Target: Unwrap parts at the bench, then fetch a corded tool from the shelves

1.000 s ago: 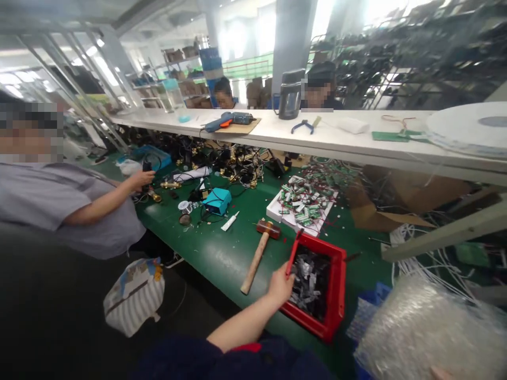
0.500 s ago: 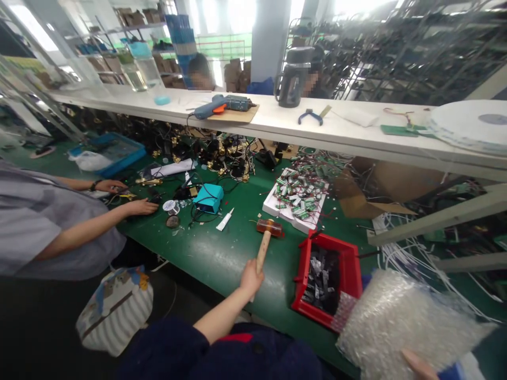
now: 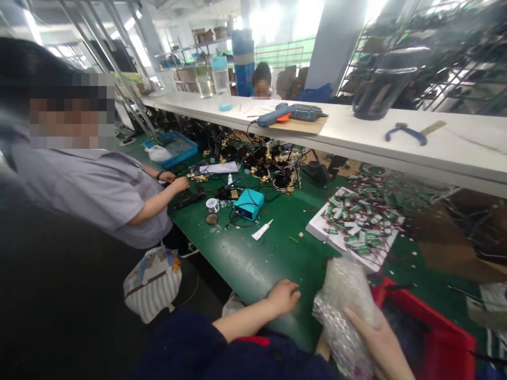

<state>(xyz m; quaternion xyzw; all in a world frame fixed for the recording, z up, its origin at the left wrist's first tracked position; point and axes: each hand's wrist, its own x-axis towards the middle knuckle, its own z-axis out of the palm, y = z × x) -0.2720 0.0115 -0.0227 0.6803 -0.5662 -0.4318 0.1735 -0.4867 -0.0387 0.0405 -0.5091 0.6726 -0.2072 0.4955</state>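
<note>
My left hand [image 3: 284,296] rests at the front edge of the green worktable [image 3: 233,258], its fingers loosely bent and apart with nothing visible in them. To its right, my right hand [image 3: 368,330] grips a bundle of clear bubble wrap [image 3: 340,295] over the table, close beside a red bin [image 3: 451,338]. A tan piece, possibly the mallet's handle [image 3: 322,347], shows under the wrap's lower edge. The rest of the mallet is hidden. Dark parts inside the bin are blurred.
Behind the wrap, a white foam tray [image 3: 317,224] carries many small green wired parts. A glue tube [image 3: 262,230], turquoise box [image 3: 249,204] and solder spool [image 3: 213,205] lie leftward. A co-worker [image 3: 119,190] works at left. A glue gun [image 3: 273,115] lies on the shelf.
My left hand has let go of the mallet. My right hand has brought the bubble wrap leftward from beyond the red bin to where the mallet was. The view has turned left.
</note>
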